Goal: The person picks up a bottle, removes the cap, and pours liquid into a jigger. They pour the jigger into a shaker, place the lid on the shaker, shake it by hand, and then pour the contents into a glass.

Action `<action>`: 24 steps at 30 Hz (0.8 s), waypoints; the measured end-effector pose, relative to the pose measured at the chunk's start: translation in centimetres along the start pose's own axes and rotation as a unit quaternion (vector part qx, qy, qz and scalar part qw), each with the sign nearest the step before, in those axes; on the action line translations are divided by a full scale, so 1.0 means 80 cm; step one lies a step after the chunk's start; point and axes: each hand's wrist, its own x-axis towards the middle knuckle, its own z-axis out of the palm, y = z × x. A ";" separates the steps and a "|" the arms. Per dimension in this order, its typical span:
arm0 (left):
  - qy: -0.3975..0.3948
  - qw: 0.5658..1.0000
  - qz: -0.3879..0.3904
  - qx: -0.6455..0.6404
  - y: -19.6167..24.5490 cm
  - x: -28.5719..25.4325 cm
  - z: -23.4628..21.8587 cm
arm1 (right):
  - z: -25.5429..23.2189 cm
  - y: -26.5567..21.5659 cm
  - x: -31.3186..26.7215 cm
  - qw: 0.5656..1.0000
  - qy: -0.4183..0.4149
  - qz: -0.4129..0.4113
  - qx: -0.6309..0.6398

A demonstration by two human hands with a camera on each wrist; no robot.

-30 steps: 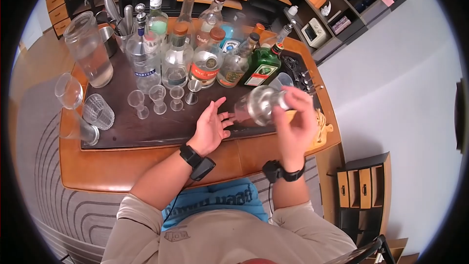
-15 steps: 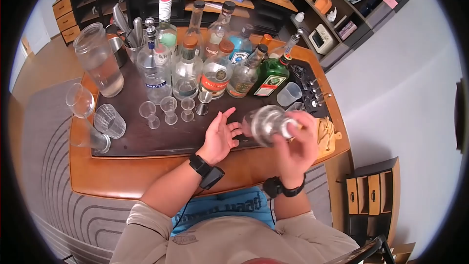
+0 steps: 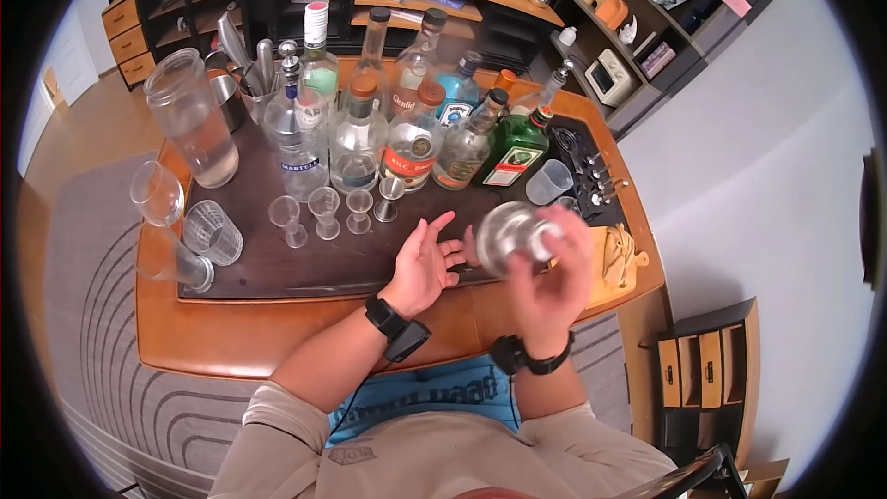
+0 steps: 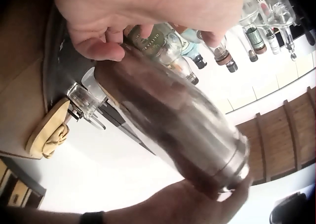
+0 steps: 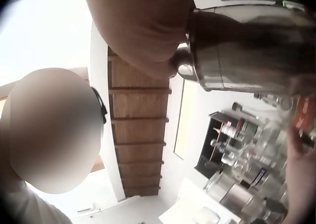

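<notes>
A shiny metal cocktail shaker (image 3: pixel 510 238) is held tilted above the front right of the table, its capped end toward the person. My right hand (image 3: pixel 554 273) grips it around the cap, fingers and thumb curled at the top. The left wrist view shows the shaker (image 4: pixel 173 115) at full length, with the right hand (image 4: pixel 187 202) at its cap end. My left hand (image 3: pixel 425 268) is palm up with extended fingers right at the shaker's base. Small jiggers (image 3: pixel 388 199) and shot glasses (image 3: pixel 323 212) stand beyond the left hand.
Several liquor bottles (image 3: pixel 411 152) stand along the table's back. To the left are a water jar (image 3: pixel 192 120), a textured tumbler (image 3: pixel 212 233) and a tall glass (image 3: pixel 176 259). At right lie a wooden board (image 3: pixel 605 291) with a yellow cloth (image 3: pixel 621 259), near a plastic cup (image 3: pixel 549 182).
The right hand and shaker have shifted slightly down and stay blurred with motion. The left hand keeps its pose at the base. The head view has tilted upward and turned a little left.
</notes>
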 end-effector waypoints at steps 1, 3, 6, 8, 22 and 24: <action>-0.014 1.000 0.017 -0.016 -0.002 0.001 0.000 | 0.004 -0.016 0.005 0.999 -0.037 -0.023 0.002; -0.029 0.999 0.028 -0.030 -0.006 0.001 0.001 | 0.032 -0.026 0.026 0.997 -0.061 -0.048 -0.006; -0.001 1.000 0.022 -0.015 0.005 -0.002 -0.001 | 0.060 0.013 0.065 0.999 -0.038 -0.020 0.008; -0.007 0.999 0.022 -0.023 0.000 0.001 -0.010 | 0.047 0.039 0.066 0.996 -0.032 0.080 0.020; -0.021 0.995 0.091 -0.036 -0.001 -0.001 -0.008 | 0.082 0.010 0.070 0.989 -0.138 0.042 0.030; 0.024 0.999 0.028 -0.029 0.000 -0.002 -0.002 | 0.083 0.042 0.086 0.962 -0.141 0.205 0.112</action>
